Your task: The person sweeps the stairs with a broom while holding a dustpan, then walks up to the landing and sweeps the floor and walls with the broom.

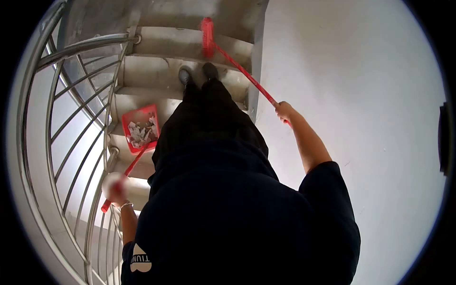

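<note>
My right hand [284,111] is closed around the upper part of a red broom handle [247,76]. The red broom head [207,38] is at the edge of a stair, just ahead of my shoes [210,71]. On the left, my left hand [115,188], partly blurred, is wrapped round the red handle [135,163] of a dustpan. The red dustpan [126,124] hangs over the steps beside my legs and holds crumpled paper scraps [141,134].
A metal stair railing [53,118] with curved bars runs along the left. Concrete steps [147,73] lie under and around my feet. A plain pale wall [342,109] rises on the right, with a dark object [444,137] at its far edge.
</note>
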### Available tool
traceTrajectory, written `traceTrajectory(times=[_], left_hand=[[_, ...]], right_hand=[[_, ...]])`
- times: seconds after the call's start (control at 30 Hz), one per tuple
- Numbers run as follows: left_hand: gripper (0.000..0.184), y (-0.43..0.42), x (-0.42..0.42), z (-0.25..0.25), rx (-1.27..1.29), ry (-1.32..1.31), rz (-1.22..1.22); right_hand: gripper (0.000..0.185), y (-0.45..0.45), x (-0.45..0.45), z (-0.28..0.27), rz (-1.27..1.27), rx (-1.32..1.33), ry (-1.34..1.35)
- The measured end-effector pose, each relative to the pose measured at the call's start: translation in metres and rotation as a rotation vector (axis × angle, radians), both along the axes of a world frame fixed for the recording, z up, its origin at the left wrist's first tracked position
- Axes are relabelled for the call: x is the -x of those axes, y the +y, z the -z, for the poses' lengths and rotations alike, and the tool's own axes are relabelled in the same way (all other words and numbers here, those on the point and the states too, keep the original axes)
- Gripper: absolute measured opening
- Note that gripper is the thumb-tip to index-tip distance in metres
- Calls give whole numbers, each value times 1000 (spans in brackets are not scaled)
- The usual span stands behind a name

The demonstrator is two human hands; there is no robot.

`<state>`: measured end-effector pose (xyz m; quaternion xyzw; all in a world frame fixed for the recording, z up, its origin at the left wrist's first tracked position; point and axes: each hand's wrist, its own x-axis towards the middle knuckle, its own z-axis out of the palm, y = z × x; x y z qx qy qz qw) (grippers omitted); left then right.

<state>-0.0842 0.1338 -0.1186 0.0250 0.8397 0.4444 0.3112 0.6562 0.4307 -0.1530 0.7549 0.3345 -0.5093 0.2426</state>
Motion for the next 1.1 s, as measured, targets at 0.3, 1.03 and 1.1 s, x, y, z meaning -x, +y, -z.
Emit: traceTrajectory(times=[0.3,1.03,1.1], left_hand=[[41,79,-83,-59,10,93,-27],[22,71,-147,-25,-55,113,-183],[24,86,-155,-28,-83,152,-278]], right_hand=[[52,66,-53,-22,-104,139,-216],[47,26,-32,-45,-117,-5,-219],[44,9,-20,-61,-19,57,-191]])
